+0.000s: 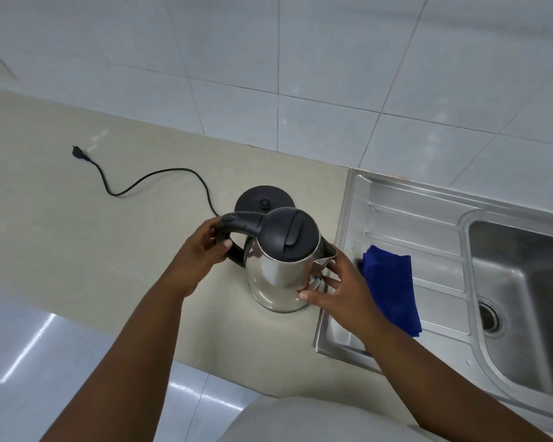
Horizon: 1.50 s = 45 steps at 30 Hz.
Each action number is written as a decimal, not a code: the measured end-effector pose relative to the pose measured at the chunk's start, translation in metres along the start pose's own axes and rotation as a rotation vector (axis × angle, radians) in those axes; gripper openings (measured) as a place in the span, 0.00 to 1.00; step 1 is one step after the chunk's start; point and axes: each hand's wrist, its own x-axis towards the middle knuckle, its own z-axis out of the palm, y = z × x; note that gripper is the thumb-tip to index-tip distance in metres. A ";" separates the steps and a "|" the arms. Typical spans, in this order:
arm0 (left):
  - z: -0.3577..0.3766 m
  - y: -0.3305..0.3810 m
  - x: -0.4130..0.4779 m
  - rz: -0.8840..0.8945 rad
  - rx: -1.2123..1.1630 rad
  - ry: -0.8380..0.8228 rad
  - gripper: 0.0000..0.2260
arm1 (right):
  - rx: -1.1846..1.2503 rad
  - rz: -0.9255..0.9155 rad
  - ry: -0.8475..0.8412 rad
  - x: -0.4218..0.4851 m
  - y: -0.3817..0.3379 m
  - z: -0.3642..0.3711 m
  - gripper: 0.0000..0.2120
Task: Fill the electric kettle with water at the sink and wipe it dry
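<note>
A steel electric kettle (278, 275) with a black lid, which is down, stands on the beige counter (77, 237), just in front of its round black base (264, 202). My left hand (201, 253) grips the black handle at the kettle's left. My right hand (336, 288) rests against the kettle's right side under the spout, fingers spread and fairly straight. A folded blue cloth (391, 288) lies on the draining board (412, 224) just right of my right hand. The sink basin (524, 301) is at the far right.
The base's black cord (160, 177) snakes left across the counter to an unplugged plug (79, 152). White tiled wall stands behind the counter. The sink drain (489, 317) shows in the basin. No tap is in view.
</note>
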 end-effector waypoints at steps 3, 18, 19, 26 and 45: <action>0.003 -0.007 0.007 -0.030 0.000 0.037 0.19 | 0.021 0.001 -0.017 0.001 0.003 0.001 0.45; -0.013 0.014 0.039 0.034 -0.114 0.139 0.13 | 0.058 -0.018 -0.048 0.046 -0.034 -0.016 0.45; -0.015 0.022 0.045 0.046 -0.115 0.152 0.12 | 0.056 -0.042 -0.044 0.054 -0.041 -0.018 0.45; -0.031 0.056 0.104 0.080 -0.131 0.209 0.10 | 0.036 -0.170 -0.033 0.118 -0.079 -0.020 0.39; -0.040 0.033 0.158 -0.012 -0.133 0.268 0.10 | -0.002 -0.118 -0.042 0.185 -0.065 -0.005 0.33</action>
